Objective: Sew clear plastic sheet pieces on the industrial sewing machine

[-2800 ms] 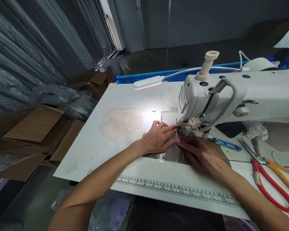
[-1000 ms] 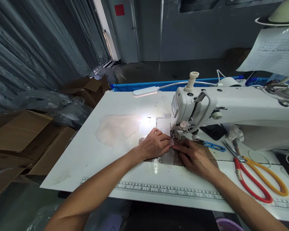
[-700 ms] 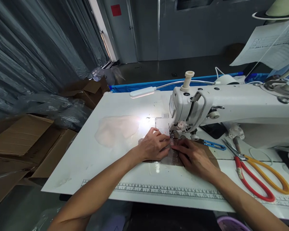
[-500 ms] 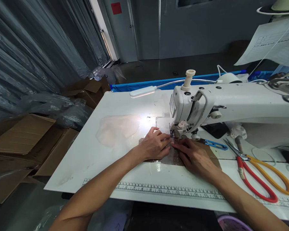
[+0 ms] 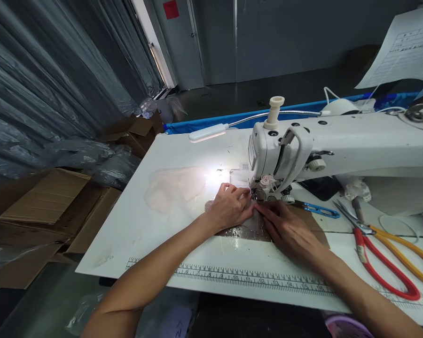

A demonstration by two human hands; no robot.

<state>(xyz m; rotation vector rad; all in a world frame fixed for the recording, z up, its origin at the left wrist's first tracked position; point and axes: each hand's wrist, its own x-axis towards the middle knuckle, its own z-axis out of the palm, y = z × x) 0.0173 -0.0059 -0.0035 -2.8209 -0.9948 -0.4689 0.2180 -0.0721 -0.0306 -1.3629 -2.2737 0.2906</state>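
Observation:
A white sewing machine (image 5: 303,145) stands on the table, its needle area and presser foot (image 5: 259,193) low above the work. Pale sheer fabric (image 5: 178,183) spreads over the table left of the machine, and more of it runs under the hands. My left hand (image 5: 231,206) is closed with bent fingers on the fabric just left of the presser foot. Close in front of the foot, my right hand (image 5: 285,225) pinches the fabric's edge between thumb and forefinger. The fingertips nearly meet, and they partly hide the fabric there.
Red and yellow handled scissors (image 5: 370,234) and blue thread snips (image 5: 320,210) lie right of my right hand. A lit lamp (image 5: 207,133) hangs over the table (image 5: 105,234). A printed ruler (image 5: 246,278) follows the front edge. Cardboard boxes (image 5: 45,197) stand at the left.
My left hand's fingers have bent and drawn closer together beside the presser foot. My right hand stays by the foot. The view has shifted slightly.

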